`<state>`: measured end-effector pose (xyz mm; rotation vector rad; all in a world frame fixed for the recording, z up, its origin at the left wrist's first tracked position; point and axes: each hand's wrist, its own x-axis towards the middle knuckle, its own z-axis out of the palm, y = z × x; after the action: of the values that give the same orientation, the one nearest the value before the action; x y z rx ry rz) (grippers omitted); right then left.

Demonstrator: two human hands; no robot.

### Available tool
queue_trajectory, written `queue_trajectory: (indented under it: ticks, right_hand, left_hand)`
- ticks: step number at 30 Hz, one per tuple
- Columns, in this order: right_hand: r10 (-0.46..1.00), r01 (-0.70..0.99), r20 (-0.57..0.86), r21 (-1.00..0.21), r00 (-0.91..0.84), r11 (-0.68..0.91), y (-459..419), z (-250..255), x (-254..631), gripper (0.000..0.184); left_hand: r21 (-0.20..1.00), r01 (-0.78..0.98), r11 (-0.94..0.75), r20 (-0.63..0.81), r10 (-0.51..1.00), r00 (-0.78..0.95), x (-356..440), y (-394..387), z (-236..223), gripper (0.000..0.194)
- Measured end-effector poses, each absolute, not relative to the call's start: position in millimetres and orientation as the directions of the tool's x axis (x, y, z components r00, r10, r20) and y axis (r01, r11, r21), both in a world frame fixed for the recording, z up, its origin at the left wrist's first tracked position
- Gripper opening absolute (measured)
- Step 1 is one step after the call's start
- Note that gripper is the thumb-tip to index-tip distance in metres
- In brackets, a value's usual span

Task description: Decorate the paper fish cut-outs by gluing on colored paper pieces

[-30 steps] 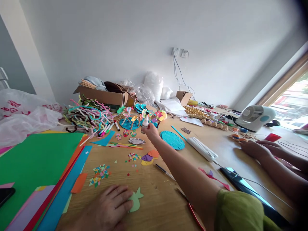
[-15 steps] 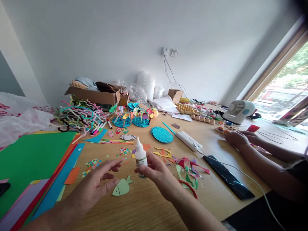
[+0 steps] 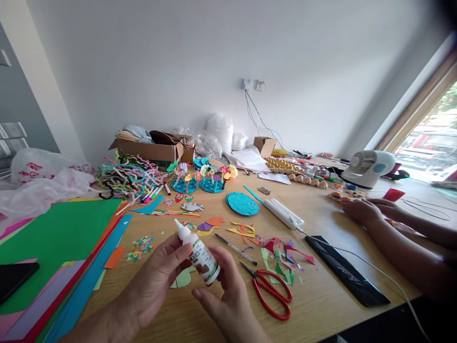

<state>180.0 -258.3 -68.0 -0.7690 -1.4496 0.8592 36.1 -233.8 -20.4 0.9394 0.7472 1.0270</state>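
Note:
A white squeeze bottle [image 3: 204,259] with a pointed nozzle and a printed label is tilted, its tip up and to the left. My left hand [image 3: 160,276] is closed round its upper part, thumb across the front. My right hand [image 3: 232,295] is at the bottle's lower end, thumb spread away below it and fingers beside the base; whether they touch it is unclear. Under the bottle, a light green paper fish [image 3: 183,280] lies on the table, mostly covered by my left hand. Red-handled scissors [image 3: 273,290] and a pen [image 3: 235,248] lie to the right of my hands.
Paper scraps [image 3: 282,252], blue discs [image 3: 243,203] and purple and orange paper fish [image 3: 210,225] lie ahead. Coloured sheets [image 3: 71,228] and a phone [image 3: 17,281] are at left. At right are a power strip [image 3: 283,213], a fan [image 3: 369,166] and another person's hands [image 3: 364,209].
The bottle has tipped over to the left, and my left hand has come in and taken hold of it. My right hand has loosened its grip. The pen and scissors have come into clearer view.

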Motion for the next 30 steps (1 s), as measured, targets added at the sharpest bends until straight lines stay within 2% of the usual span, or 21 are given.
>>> queue_trajectory:
  ticks: [3,6,7,9,10,11,13,16,19,23,30]
  right_hand:
    - [0.699,0.250,0.715,-0.679,0.017,0.690,-260,-69,179,0.054]
    - [0.682,0.289,0.728,-0.669,0.068,0.685,-257,-59,185,0.045]
    - [0.707,0.283,0.702,-0.698,0.084,0.658,-254,-54,189,0.042]
    - [0.786,0.280,0.614,-0.769,0.075,0.574,-248,-43,197,0.038]
    - [0.822,0.278,0.567,-0.798,0.047,0.535,-245,-38,201,0.034]
    - [0.855,0.280,0.518,-0.823,0.012,0.494,-241,-33,204,0.031]
    - [0.917,0.255,0.397,-0.882,-0.044,0.395,-233,-25,206,0.026]
    - [0.969,0.190,0.191,-0.957,-0.157,0.219,-220,-22,201,0.024]
    - [0.968,0.235,0.126,-0.956,-0.218,0.177,-209,-27,191,0.024]
    - [0.954,0.331,0.184,-0.908,-0.238,0.258,-205,-40,182,0.022]
    - [0.891,0.450,0.375,-0.770,-0.254,0.453,-212,-48,177,0.024]
  left_hand:
    - [0.874,-0.413,0.255,-0.090,0.922,0.377,42,-237,-19,0.025]
    - [0.912,-0.314,0.262,-0.078,0.866,0.495,37,-237,-20,0.029]
    - [0.944,-0.219,0.246,-0.095,0.839,0.535,31,-236,-22,0.032]
    - [0.985,0.083,0.151,-0.171,0.818,0.549,13,-231,-29,0.029]
    - [0.961,0.272,0.045,-0.184,0.838,0.514,3,-228,-34,0.022]
    - [0.901,0.424,-0.093,-0.128,0.877,0.463,-8,-224,-40,0.017]
    - [0.760,0.569,-0.313,0.005,0.879,0.477,-26,-216,-51,0.018]
    - [0.593,0.568,-0.571,0.173,0.779,0.603,-42,-207,-67,0.034]
    - [0.454,0.505,-0.734,0.291,0.658,0.695,-42,-205,-77,0.040]
    - [0.378,0.449,-0.810,0.399,0.580,0.710,-38,-210,-78,0.042]
    - [0.305,0.438,-0.846,0.397,0.531,0.749,-38,-216,-75,0.038]
